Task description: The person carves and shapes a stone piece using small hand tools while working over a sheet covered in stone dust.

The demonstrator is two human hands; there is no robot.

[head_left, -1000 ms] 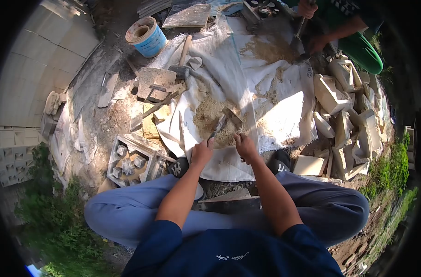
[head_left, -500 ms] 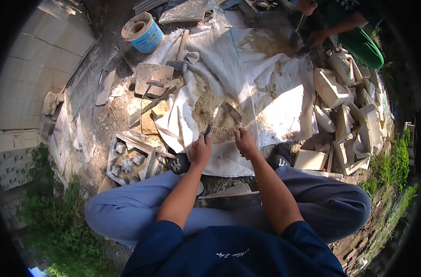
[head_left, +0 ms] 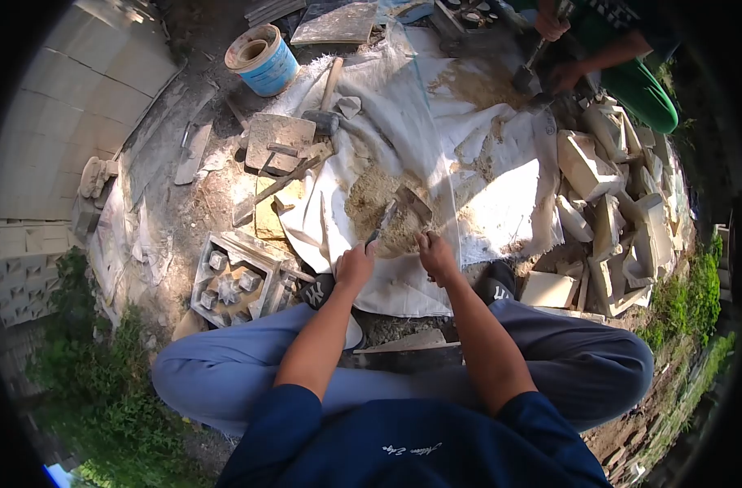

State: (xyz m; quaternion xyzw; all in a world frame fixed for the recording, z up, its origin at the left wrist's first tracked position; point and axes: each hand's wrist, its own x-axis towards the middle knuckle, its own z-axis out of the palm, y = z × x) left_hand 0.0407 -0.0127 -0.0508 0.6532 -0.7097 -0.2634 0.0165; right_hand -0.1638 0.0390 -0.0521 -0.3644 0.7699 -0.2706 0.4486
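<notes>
My left hand (head_left: pixel 355 264) is closed around the dark handle of a narrow-bladed tool (head_left: pixel 382 221), like a small trowel or knife, its pale blade pointing away from me. My right hand (head_left: pixel 438 259) grips a trowel (head_left: pixel 417 202) whose wide, flat blade lies in the mix. Both blades are at a heap of tan sandy mix (head_left: pixel 371 195), and their tips almost meet. Beneath the heap spreads a white woven sheet (head_left: pixel 387 285), wrinkled and dusty, between my feet.
A hammer (head_left: pixel 326 120), a flat hawk-like board (head_left: pixel 275 140) and a blue bucket (head_left: pixel 267 69) lie ahead-left. A mould frame (head_left: pixel 234 276) with small blocks sits by my left knee. Cast pieces (head_left: pixel 607 203) pile up on the right. Another person's hand (head_left: pixel 552 26) holds a tool, far right.
The view has shifted slightly, moving the scene down and right. My left tool's tip has come a little lower in the mix. Both hands keep their grips.
</notes>
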